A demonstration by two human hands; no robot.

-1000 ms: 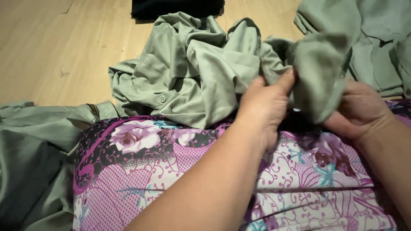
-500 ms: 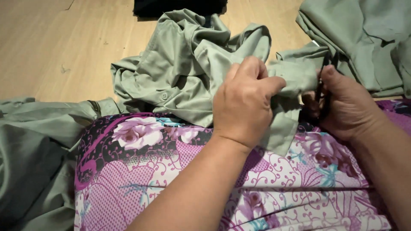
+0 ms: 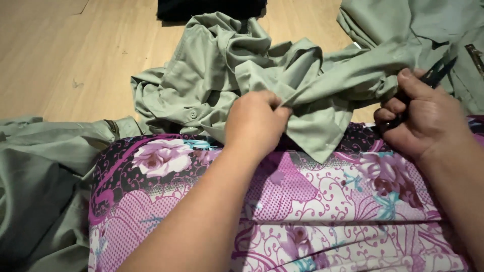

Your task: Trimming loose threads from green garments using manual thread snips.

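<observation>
Garment: pale green shirt (image 3: 222, 65) lies crumpled on the wooden floor (image 3: 60, 55), one part pulled across the floral purple fabric (image 3: 312, 211) on the lap.
Left hand: left hand (image 3: 254, 123) has fingers curled shut, pinching a fold of the shirt near its pointed flap.
Right hand: right hand (image 3: 426, 116) is closed around small dark scissors (image 3: 436, 75), their tips poking out above the thumb, touching the stretched shirt.
Surroundings: more green garments (image 3: 35, 171) lie left and upper right; dark cloth (image 3: 212, 7) sits at the top edge.

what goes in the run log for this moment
left hand: pinching green shirt | right hand: gripping small dark tool | lap: floral fabric
</observation>
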